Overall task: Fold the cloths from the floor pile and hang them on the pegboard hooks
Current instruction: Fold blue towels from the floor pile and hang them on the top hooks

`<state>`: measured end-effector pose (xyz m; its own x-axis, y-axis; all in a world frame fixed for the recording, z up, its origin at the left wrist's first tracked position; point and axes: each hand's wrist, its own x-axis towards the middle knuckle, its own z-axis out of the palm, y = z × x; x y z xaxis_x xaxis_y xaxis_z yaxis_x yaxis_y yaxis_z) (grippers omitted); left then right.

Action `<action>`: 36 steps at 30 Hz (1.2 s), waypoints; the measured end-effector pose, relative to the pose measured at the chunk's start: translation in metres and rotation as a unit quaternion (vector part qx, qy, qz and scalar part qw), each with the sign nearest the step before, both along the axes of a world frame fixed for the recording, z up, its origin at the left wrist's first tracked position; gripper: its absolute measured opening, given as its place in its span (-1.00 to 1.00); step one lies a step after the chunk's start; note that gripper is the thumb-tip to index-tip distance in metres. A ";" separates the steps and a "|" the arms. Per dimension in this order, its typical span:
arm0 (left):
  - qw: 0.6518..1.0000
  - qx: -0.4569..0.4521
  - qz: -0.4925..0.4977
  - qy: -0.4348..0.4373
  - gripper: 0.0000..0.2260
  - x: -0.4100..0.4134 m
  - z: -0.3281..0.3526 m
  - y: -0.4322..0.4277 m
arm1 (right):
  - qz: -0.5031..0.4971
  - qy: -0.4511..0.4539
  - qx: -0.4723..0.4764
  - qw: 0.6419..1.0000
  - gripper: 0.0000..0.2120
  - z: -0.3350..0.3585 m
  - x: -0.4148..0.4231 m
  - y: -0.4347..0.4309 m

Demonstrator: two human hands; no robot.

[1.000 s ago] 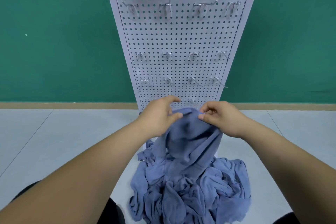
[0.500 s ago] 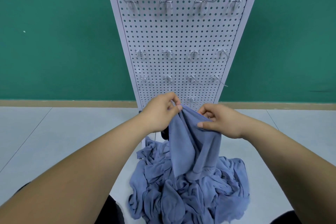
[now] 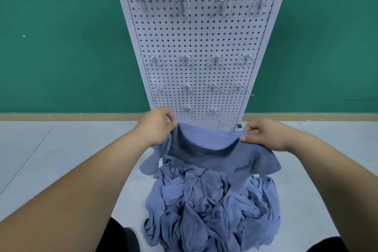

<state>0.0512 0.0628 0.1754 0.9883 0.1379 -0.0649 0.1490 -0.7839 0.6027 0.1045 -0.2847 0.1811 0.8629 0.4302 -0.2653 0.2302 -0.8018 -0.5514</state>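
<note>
Right in front of the white pegboard (image 3: 201,37), a blue cloth (image 3: 214,155) is stretched out between both hands, a bit above the pile of blue cloths (image 3: 212,213) heaped on the floor. Left hand (image 3: 157,127) has one top corner pinched between thumb and fingers, and the right hand (image 3: 263,133) is pinching the other end of that same top edge. The rest hangs down in front, loose corners flopping toward the pile.

What could go wrong, as I see it: the top edge sags in the middle, so if the fold starts like this it'll probably come out crooked. The dangling bottom looks close to the heap too — it could drag on another cloth and pull that one up with it. And those are fingertip pinches on limp fabric, so one corner slipping would drop it back into the mess.

Every hook (image 3: 185,5) I can see is bare, in several rows — none hung yet, so this is early days. A couple of the lower hooks look bent or skewed, which might make hanging fiddly.

Floor (image 3: 61,153) is pale grey tile with thin seams, nothing else on it that I can see. Behind is a plain green wall (image 3: 61,47) with a tan baseboard.
</note>
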 end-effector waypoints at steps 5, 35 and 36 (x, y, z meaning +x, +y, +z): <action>0.991 -0.116 -0.066 -0.011 -0.83 -0.003 0.005 -0.020 | -0.040 0.087 0.227 0.969 -0.82 0.021 -0.016 0.033; 0.973 -0.198 -0.086 -0.077 -0.82 -0.018 0.013 -0.056 | -0.107 -0.180 0.169 0.963 -0.74 0.015 -0.036 0.075; 0.973 -0.201 -0.083 -0.076 -0.84 -0.018 0.013 -0.055 | -0.109 -0.172 0.175 0.963 -0.74 0.014 -0.035 0.074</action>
